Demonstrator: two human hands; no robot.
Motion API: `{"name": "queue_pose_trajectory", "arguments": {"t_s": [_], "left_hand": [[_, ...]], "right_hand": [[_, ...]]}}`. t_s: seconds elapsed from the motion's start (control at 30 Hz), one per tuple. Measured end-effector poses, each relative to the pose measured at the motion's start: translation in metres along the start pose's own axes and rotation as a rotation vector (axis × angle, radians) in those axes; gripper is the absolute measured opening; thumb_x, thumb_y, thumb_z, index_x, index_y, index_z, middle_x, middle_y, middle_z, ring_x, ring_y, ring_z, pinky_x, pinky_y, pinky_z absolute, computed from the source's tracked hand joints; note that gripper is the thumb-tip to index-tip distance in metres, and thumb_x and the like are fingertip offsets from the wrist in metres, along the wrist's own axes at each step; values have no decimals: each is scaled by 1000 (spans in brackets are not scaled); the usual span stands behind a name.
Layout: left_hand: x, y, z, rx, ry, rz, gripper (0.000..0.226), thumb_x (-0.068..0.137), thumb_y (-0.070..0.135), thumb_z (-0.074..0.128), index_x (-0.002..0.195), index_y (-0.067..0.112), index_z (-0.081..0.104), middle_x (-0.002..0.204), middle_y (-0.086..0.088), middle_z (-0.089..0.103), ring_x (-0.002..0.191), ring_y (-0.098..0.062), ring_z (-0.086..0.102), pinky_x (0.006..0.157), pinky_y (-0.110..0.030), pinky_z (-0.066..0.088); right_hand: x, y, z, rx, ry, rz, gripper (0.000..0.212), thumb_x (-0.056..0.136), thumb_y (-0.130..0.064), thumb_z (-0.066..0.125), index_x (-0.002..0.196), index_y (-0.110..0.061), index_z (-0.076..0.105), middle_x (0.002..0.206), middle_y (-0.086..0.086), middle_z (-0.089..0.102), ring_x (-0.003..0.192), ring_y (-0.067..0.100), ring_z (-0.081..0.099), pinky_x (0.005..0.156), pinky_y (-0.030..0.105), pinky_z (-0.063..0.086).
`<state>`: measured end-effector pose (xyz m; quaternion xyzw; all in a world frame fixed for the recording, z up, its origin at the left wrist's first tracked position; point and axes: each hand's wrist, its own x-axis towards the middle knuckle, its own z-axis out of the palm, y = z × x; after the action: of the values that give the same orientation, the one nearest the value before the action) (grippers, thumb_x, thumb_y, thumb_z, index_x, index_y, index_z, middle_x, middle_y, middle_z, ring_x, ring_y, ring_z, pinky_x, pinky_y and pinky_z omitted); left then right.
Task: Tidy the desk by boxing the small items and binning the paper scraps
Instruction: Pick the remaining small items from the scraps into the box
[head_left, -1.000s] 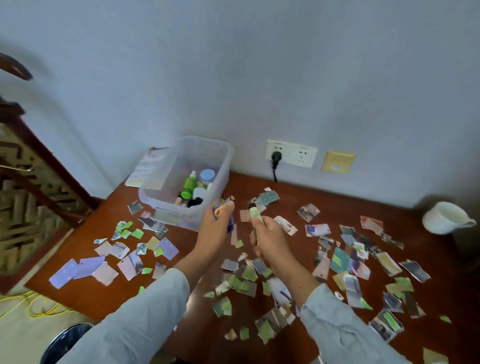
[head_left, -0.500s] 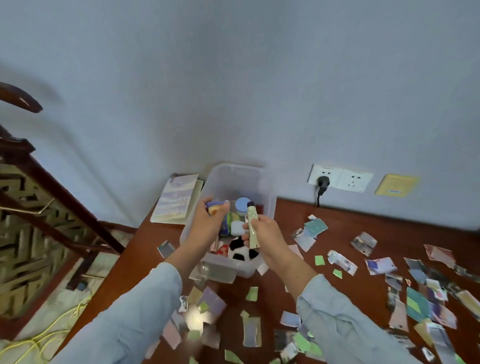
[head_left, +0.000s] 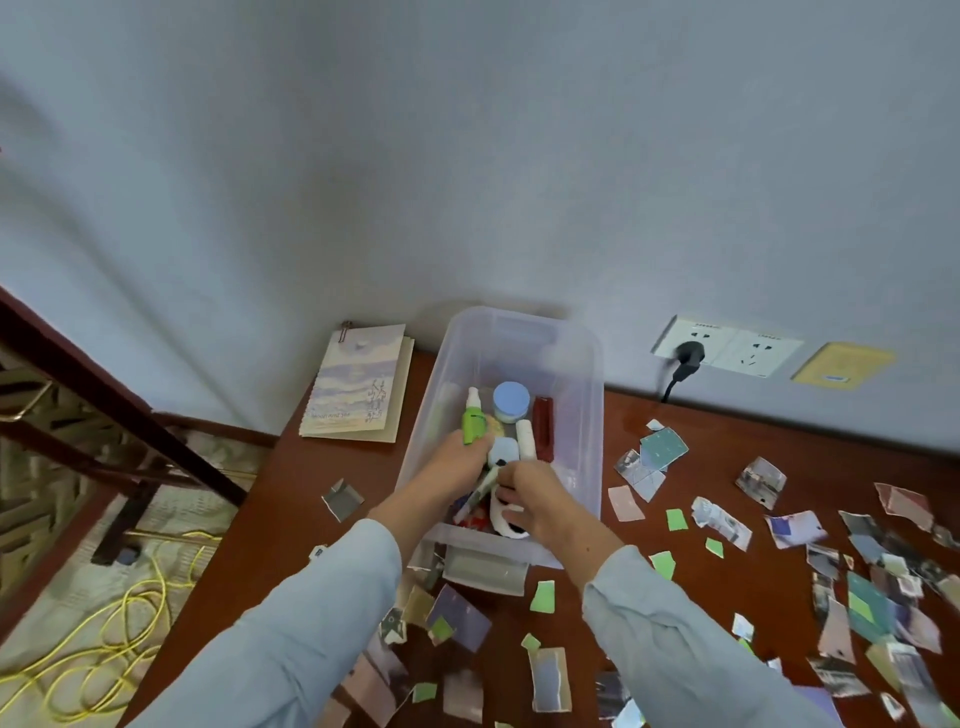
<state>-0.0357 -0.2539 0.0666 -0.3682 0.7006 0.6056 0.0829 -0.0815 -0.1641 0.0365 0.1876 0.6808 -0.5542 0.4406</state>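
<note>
A clear plastic box (head_left: 582, 415) stands on the brown desk (head_left: 769, 582) by the wall. Inside it are a green spray bottle (head_left: 472, 423), a blue-lidded jar (head_left: 511, 401), a dark red item (head_left: 542, 426), a white tube (head_left: 525, 439) and a white-and-black toy (head_left: 503, 451). Both my hands reach into the box's near end. My left hand (head_left: 454, 470) is lowered beside the green bottle, its fingers curled downward and what they hold hidden. My right hand (head_left: 540, 506) pinches the top of a pale green tube (head_left: 477, 496), which slants down among the items. Paper scraps (head_left: 657, 454) litter the desk.
A notebook (head_left: 358, 387) lies left of the box against the wall. A wall socket with a black plug (head_left: 688, 353) sits behind the desk at the right. Yellow cable (head_left: 98, 654) coils on the floor to the left, beside dark wooden furniture (head_left: 104, 405).
Both hands moved from the desk's middle to the box and dropped inside it. The pale green tube tipped from upright to slanted. The small blue and orange item in my left hand is out of sight.
</note>
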Motion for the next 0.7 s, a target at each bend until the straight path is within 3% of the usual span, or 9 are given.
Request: {"name": "queue_pose_trajectory", "arguments": {"t_s": [0.07,0.13,0.23,0.3,0.43,0.6,0.7], "left_hand": [[0,-1,-2,-39,15,16,25,101,29,39,93,15,58,85,-4,61,74,-12,55,67,-27,43],[-1,-4,-3,-96,57,29,31,100,32,40,116,11,57,98,-6,64,89,-19,60,82,-36,50],[-13,-5,-4,-191,135,86,30,99,31,44,125,20,53,116,-2,61,109,-19,58,99,-41,48],[-25,-5,-4,-294,180,143,26,97,24,48,121,20,56,116,-3,63,105,-17,61,93,-37,52],[-67,-7,3,-445,254,259,23,97,9,46,114,13,61,96,-4,67,79,-11,64,66,-21,54],[-114,-22,21,-506,292,300,22,96,3,44,108,9,61,76,-5,63,54,-12,57,51,-25,52],[-138,-37,35,-516,293,274,20,96,4,44,106,8,61,74,-6,62,50,-14,57,47,-24,50]], "right_hand": [[-6,0,-4,-9,5,-24,36,93,-5,45,130,-7,46,108,11,49,101,23,50,75,34,42],[-18,-2,-10,7,-1,-70,30,95,-4,43,124,-9,48,106,11,48,94,21,48,72,32,43],[-42,-7,-18,52,-45,-205,26,98,-1,41,120,-10,51,99,9,55,84,17,56,87,38,49],[-59,-7,-24,56,-62,-308,26,98,-1,45,120,-9,54,100,8,61,85,19,62,88,38,52],[-88,5,-39,91,-14,-447,25,95,0,47,112,-9,62,98,10,66,77,17,65,69,26,55],[-114,37,-64,114,3,-544,23,92,3,48,103,-9,66,84,9,69,62,14,60,57,26,47],[-124,60,-80,106,-4,-536,23,94,2,46,98,-11,65,82,9,68,62,15,58,54,24,45]]}}
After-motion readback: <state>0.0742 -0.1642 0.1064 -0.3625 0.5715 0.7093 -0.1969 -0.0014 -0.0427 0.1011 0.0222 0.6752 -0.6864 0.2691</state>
